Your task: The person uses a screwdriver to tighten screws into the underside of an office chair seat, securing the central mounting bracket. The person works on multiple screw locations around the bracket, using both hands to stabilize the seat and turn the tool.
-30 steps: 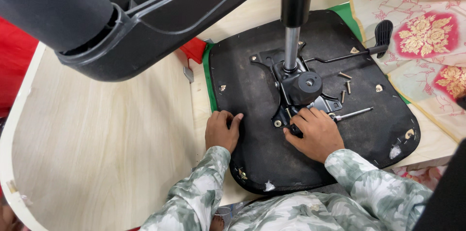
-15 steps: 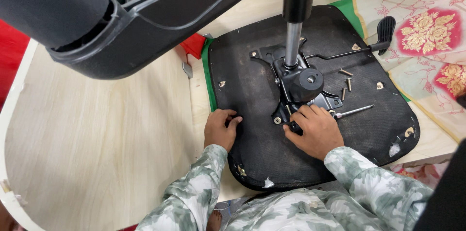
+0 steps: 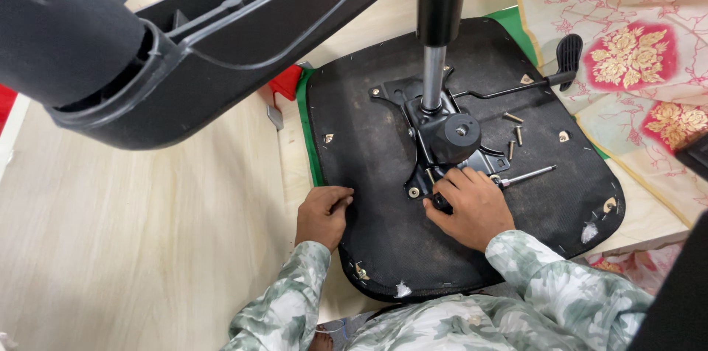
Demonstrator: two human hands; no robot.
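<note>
The black chair seat [image 3: 383,233] is lying upside down in the middle of the frame w/ a green cloth edge [image 3: 304,130] peeking out under it. The left hand [image 3: 323,212] is resting on the seat's left edge, fingers curled in, holding nothing I can see. The right hand [image 3: 472,203] is lying lower middle, fingers closed on a small dark tool [image 3: 440,203] right by the black metal plate [image 3: 442,137]; can't tell what kind of tool. A bolt [image 3: 414,192] is sitting in the plate just beside it. The gas post [image 3: 435,41] is sticking up from the plate. A lever w/ a black paddle [image 3: 568,52] is pointing to the upper right. Loose bolts [image 3: 514,130] are lying on the seat right of the plate. A big black chair part [image 3: 221,41] is filling the upper left. A flowery cloth [image 3: 627,49] is lying at the right.
</note>
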